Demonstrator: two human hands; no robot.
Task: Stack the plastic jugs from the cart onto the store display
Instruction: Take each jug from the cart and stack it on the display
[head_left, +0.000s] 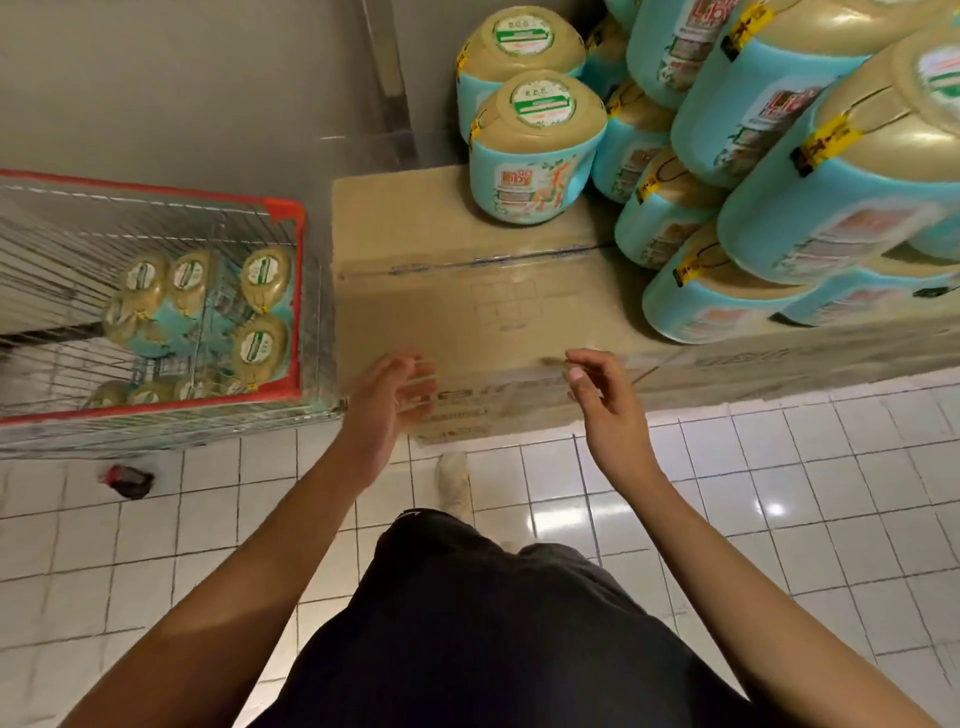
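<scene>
- Many stacked jugs (537, 150) already sit on the display box (441, 291).
- Several remaining jugs (260, 345) wait in your cart (284, 207).
- Your hands, left hand (395, 397) and right hand (605, 400), hang empty, fingers relaxed.

The person wears a loose black cloth garment (493, 623) and 1 cream-white shoe (453, 480); the 2 forearms (291, 545) are bare down to left hand (395, 397) and right hand (605, 410).

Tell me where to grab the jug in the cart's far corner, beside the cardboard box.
Probably by its tan top, from straight above: the jug stands upright, low in the wire cart, hemmed in by mesh and neighbouring jugs, so its sides are hardly reachable. The left hand, empty and nearer, suits. No handle is discernible.
</scene>
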